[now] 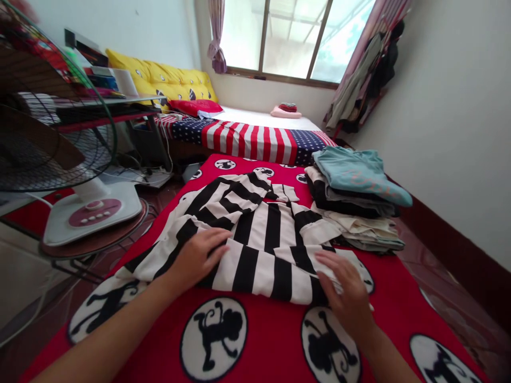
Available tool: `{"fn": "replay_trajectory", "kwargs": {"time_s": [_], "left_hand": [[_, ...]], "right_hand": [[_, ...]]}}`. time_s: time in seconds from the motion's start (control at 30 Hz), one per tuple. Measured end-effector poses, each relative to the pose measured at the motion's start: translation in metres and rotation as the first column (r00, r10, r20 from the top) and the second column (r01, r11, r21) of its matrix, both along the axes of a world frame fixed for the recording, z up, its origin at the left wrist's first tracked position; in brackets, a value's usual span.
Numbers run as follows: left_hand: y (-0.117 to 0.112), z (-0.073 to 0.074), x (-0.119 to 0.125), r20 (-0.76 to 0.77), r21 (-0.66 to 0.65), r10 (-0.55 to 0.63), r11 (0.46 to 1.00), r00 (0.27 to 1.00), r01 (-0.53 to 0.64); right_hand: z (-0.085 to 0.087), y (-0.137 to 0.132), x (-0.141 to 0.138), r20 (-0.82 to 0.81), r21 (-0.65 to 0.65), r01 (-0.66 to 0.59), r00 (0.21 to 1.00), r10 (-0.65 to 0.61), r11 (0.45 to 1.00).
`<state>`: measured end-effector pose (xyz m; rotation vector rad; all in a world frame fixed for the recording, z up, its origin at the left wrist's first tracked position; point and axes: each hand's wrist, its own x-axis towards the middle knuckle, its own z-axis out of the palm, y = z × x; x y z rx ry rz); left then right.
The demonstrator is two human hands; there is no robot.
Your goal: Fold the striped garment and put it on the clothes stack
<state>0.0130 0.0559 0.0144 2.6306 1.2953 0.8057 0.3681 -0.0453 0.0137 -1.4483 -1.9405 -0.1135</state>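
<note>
A black-and-white striped shirt [261, 229] lies partly folded on a red cloth [271, 324] printed with monkeys in white circles. Its near edge is turned over into a flat band, and the collar end points away from me. My left hand [202, 255] rests on the left end of that band, fingers stretched out and thumb apart. At the band's right end, my right hand [343, 284] has its fingers extended and thumb spread, touching or just over the fabric. Neither hand grips anything that I can see. The shirt's left part is spread loosely and wrinkled.
A stack of folded clothes [359, 197], light blue on top, stands to the right. A fan [91, 207] sits on a round stool at left, beside a desk. Behind is a bed with a flag-patterned cover [251, 139]. Clothes hang at the right wall.
</note>
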Motion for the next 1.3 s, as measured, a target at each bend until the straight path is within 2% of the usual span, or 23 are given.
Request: {"fn": "replay_trajectory", "kwargs": {"time_s": [0.03,0.1,0.2,0.3,0.37,0.47,0.53,0.6,0.7,0.8,0.87,1.1,1.2,1.3], "left_hand": [[-0.008,-0.007,0.005,-0.062,-0.046,-0.085,0.996,0.994,0.082],[-0.021,-0.022,0.011,-0.162,-0.067,-0.143,0.989,0.976,0.133],[-0.028,-0.037,0.011,-0.2,-0.075,-0.131,0.99,0.971,0.118],[-0.029,-0.032,0.005,-0.097,-0.151,-0.166,0.977,0.981,0.15],[-0.03,-0.025,-0.003,0.071,-0.18,-0.098,0.978,0.993,0.109],[-0.034,-0.021,-0.022,0.272,-0.17,0.118,0.983,0.955,-0.073],[-0.036,-0.024,-0.037,0.28,-0.155,0.207,0.973,0.938,-0.168],[-0.036,-0.027,-0.048,0.252,-0.135,0.252,0.965,0.935,-0.223],[-0.036,-0.033,-0.051,0.232,-0.096,0.311,0.95,0.922,-0.296],[-0.035,-0.038,-0.043,0.216,-0.088,0.413,0.911,0.885,-0.404],[-0.034,-0.042,-0.038,0.209,-0.088,0.46,0.888,0.863,-0.451],[-0.031,-0.053,-0.038,0.238,-0.006,0.42,0.902,0.876,-0.431],[-0.031,-0.054,-0.039,0.236,0.013,0.41,0.905,0.881,-0.425],[-0.032,-0.054,-0.039,0.231,0.017,0.404,0.908,0.885,-0.418]], "right_hand": [[-0.004,0.001,-0.006,0.102,-0.098,-0.097,0.989,0.107,0.99],[-0.017,0.006,-0.011,0.256,-0.254,-0.123,0.948,0.189,0.959],[-0.039,0.016,-0.004,0.345,-0.319,-0.005,0.931,0.12,0.948],[-0.049,0.024,0.0,0.304,-0.309,0.008,0.948,0.091,0.951],[-0.05,0.026,-0.002,0.21,-0.263,-0.027,0.974,0.085,0.964],[-0.045,0.03,-0.01,0.1,-0.225,-0.113,0.985,0.138,0.968],[-0.037,0.038,-0.016,0.056,-0.266,-0.119,0.989,0.139,0.956],[-0.026,0.051,-0.021,0.004,-0.347,-0.062,0.998,0.068,0.936],[-0.008,0.084,-0.031,-0.112,-0.453,-0.037,0.994,-0.015,0.891],[0.004,0.127,-0.046,-0.23,-0.457,-0.099,0.973,-0.01,0.884],[0.009,0.16,-0.057,-0.25,-0.447,-0.106,0.968,-0.01,0.888],[0.027,0.271,-0.102,-0.001,-0.292,0.003,1.0,-0.003,0.957],[0.032,0.307,-0.122,0.075,-0.279,-0.004,0.997,0.027,0.96],[0.033,0.331,-0.136,0.161,-0.292,-0.031,0.984,0.081,0.956]]}}
